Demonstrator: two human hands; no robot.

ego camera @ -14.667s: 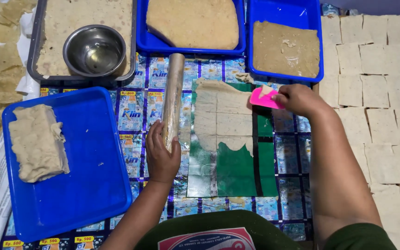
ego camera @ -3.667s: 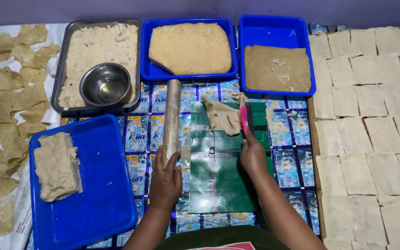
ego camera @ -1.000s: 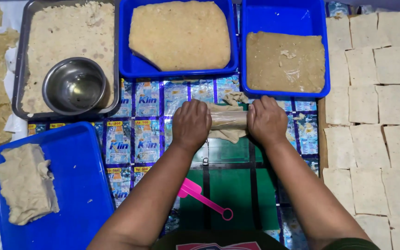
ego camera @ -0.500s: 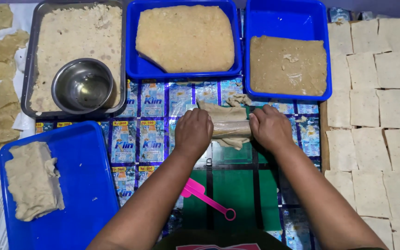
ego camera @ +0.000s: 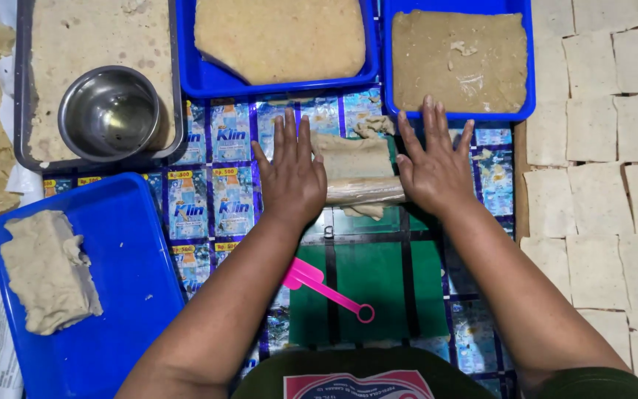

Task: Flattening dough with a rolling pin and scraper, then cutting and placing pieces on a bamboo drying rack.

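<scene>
Centrally, both hands lie flat with fingers spread on a rolling pin (ego camera: 363, 191), the left hand (ego camera: 293, 177) and right hand (ego camera: 431, 166) at its ends. Pale dough (ego camera: 352, 155) wraps the pin, ragged-edged. Blue trays (ego camera: 458, 117) crowd above; open green mat (ego camera: 378, 273) lies below, beside a pink scraper (ego camera: 326, 290).

Home food workshop: dough trays (ego camera: 378, 74), cut dough squares (ego camera: 592, 199).

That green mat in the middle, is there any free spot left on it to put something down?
Yes. The green mat lies bare right of the pink scraper, between the forearms. Farther up it is crowded: left hand and right hand press a rolling pin over dough, with blue trays just beyond.
</scene>
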